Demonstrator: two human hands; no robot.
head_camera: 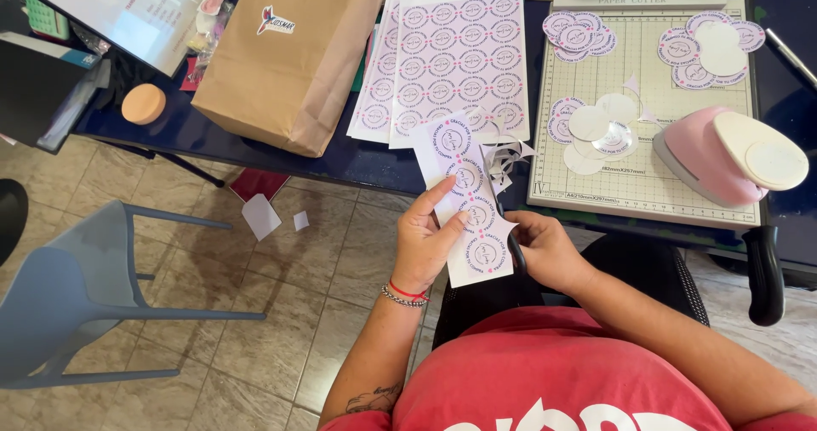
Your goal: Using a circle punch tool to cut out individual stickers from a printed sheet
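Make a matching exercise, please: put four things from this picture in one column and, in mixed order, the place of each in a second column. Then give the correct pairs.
Things:
1. paper strip of round labels
2. pink circle punch
3. brown paper bag
4. blue chair

Places:
A. on the tiled floor, left of the person
B. on the cutting mat, at its right side
C. lying on the dark table, left of the label sheets
D. between the left hand and the right hand

Pairs: 1-D, 2-B, 3-C, 4-A
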